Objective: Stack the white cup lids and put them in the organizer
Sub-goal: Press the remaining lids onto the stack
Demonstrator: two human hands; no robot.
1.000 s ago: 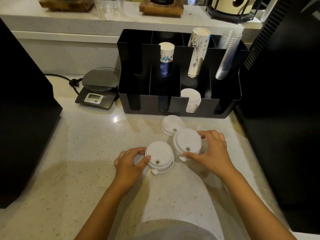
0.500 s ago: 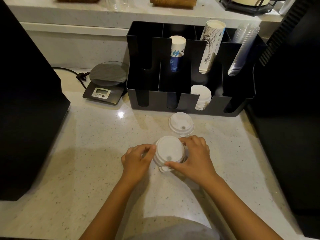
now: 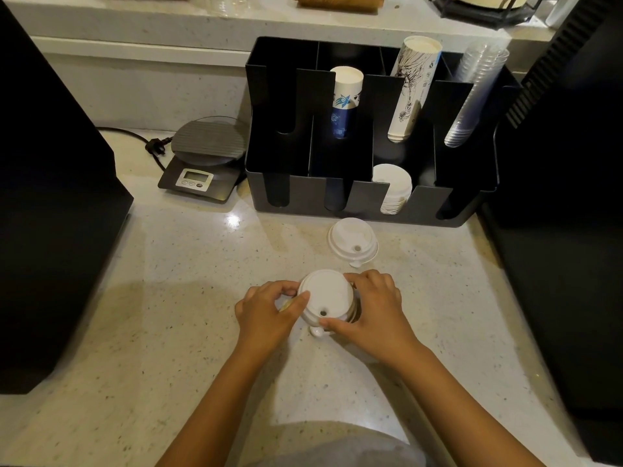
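Observation:
A small stack of white cup lids (image 3: 326, 299) sits on the speckled counter in front of me. My left hand (image 3: 266, 311) grips its left side and my right hand (image 3: 374, 305) grips its right side. Another white lid stack (image 3: 352, 241) lies alone on the counter, between my hands and the black organizer (image 3: 367, 207). A pile of white lids (image 3: 392, 188) stands in the organizer's front row, third slot from the left.
The organizer's back row holds a blue-printed paper cup stack (image 3: 345, 102), a taller printed cup stack (image 3: 413, 89) and clear plastic cups (image 3: 472, 96). A digital scale (image 3: 205, 160) stands left of it. Black machines flank the counter at left (image 3: 50, 197) and right (image 3: 566, 230).
The right hand carried its lids leftward onto the lids under the left hand, making one stack. Both hands now clasp that stack.

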